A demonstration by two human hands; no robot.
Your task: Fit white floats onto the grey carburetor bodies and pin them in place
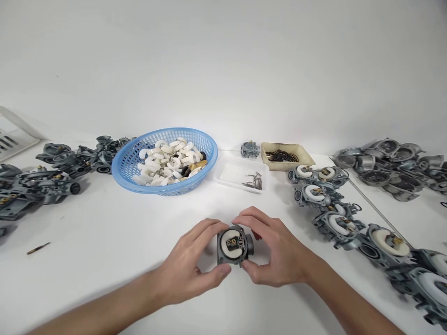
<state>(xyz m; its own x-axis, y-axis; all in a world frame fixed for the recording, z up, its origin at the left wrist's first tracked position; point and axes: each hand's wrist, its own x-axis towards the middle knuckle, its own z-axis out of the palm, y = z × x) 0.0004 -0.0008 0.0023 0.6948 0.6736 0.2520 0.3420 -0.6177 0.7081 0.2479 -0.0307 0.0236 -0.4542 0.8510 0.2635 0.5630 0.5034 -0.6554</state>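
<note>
A grey metal carburetor body (221,256) sits on the white table in front of me, its open side up. A white C-shaped float (226,250) lies in it around small brass parts. My left hand (193,260) holds the body from the left, fingertips at its upper edge and thumb at its lower left. From the right, my right hand (275,251) grips it between the fingers at the top and the thumb at the lower right corner.
Behind stand a blue basket (120,174) of white floats, a clear tray (226,173) with small pins and a beige box (303,160) with black rings. Carburetor bodies (45,186) lie left, others with floats (340,228) right, grey bowls (375,177) far right, a thin tool (38,248) left.
</note>
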